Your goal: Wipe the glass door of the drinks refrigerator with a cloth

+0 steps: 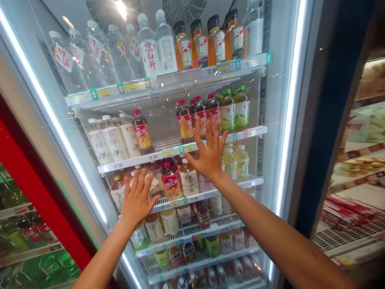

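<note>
Both arms reach toward a lit drinks fridge with several shelves of bottles. My left hand (136,198) is open, fingers spread and palm forward, in front of the left part of the third shelf. Beside it stand a large red-labelled bottle (171,182) and a white-labelled tea bottle (189,178). My right hand (209,154), also spread flat, overlaps the second shelf's edge (144,158), below red-capped tea bottles (199,110). Neither hand holds anything. Small light reflections suggest a glass pane; whether the palms touch it I cannot tell.
Clear water bottles (149,50) and amber, black-capped bottles (216,42) line the top shelf. Bright light strips (290,116) run up both sides. A red frame (45,192) borders another drinks case at left. Wire racks with packaged goods (349,210) stand at right.
</note>
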`<act>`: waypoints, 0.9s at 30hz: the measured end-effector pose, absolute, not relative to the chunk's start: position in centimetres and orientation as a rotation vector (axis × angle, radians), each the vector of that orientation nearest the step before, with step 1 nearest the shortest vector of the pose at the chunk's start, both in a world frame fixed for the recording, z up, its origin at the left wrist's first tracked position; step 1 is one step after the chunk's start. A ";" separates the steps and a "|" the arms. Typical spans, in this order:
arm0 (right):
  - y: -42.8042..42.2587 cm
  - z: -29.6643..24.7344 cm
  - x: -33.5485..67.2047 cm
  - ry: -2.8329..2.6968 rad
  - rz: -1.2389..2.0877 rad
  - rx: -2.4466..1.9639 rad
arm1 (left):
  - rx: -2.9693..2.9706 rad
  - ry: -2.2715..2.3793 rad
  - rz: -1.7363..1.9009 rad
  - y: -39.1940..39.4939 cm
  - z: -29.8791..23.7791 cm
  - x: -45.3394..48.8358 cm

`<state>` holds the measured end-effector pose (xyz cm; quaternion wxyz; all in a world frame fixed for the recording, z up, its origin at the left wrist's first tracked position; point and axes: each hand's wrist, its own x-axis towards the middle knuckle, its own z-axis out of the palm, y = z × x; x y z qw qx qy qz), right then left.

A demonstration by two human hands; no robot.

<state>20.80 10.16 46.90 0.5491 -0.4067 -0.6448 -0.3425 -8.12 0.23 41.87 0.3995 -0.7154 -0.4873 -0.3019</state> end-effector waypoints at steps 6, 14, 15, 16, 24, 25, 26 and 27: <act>10.1 46.8 20.7 -1.521 -0.799 -0.976 | -1.539 -1.302 -1.050 0.8 53.1 -10.0; 10.0 46.8 20.8 -1.516 -0.824 -0.939 | -1.788 -0.980 -0.624 0.8 43.9 -6.9; 10.0 46.8 20.8 -1.516 -0.826 -0.932 | -1.770 -0.999 -0.658 1.1 45.3 -6.7; 10.1 46.8 20.8 -1.518 -0.826 -0.930 | -1.732 -1.038 -0.718 1.4 47.3 -6.5; 9.5 46.8 22.0 -1.606 -0.773 -0.873 | -1.723 -0.983 -0.662 2.5 46.0 -1.8; 9.4 46.8 22.5 -1.631 -0.774 -0.863 | -1.766 -0.929 -0.586 2.6 44.8 -1.1; 9.4 46.8 23.1 -1.656 -0.781 -0.852 | -1.795 -0.895 -0.536 2.8 44.4 -0.4; 9.5 46.8 23.7 -1.675 -0.790 -0.843 | -1.803 -0.888 -0.519 3.1 44.7 0.3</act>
